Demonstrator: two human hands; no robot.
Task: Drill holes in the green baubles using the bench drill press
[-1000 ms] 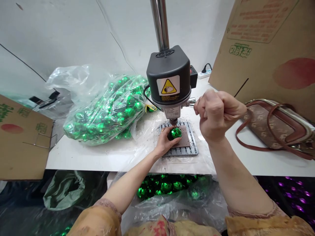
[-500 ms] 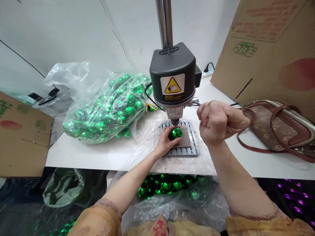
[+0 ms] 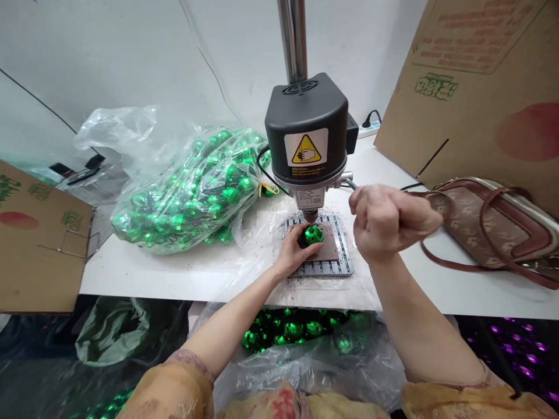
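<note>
Under the chuck of a black bench drill press [image 3: 307,125], my left hand [image 3: 292,250] grips a shiny green faceted ball [image 3: 314,234] between thumb and fingers. The ball rests on a brownish board [image 3: 331,247] laid over the slotted metal base [image 3: 347,265]. My right hand [image 3: 388,221] is a fist around the drill press's lever [image 3: 350,183], to the right of the motor head. Most of the lever is hidden by the fist. The drill bit's tip cannot be made out against the ball.
A clear plastic bag [image 3: 187,201] of green balls lies left on the white table [image 3: 144,279]. A brown handbag [image 3: 502,227] and a cardboard box [image 3: 476,93] stand right; another box [image 3: 39,250] is left. More green balls [image 3: 292,330] sit below the table's front edge. Dark crumbs surround the base.
Very little differs. Both hands keep their grips, and the green ball stays under the chuck. The view has shifted very slightly.
</note>
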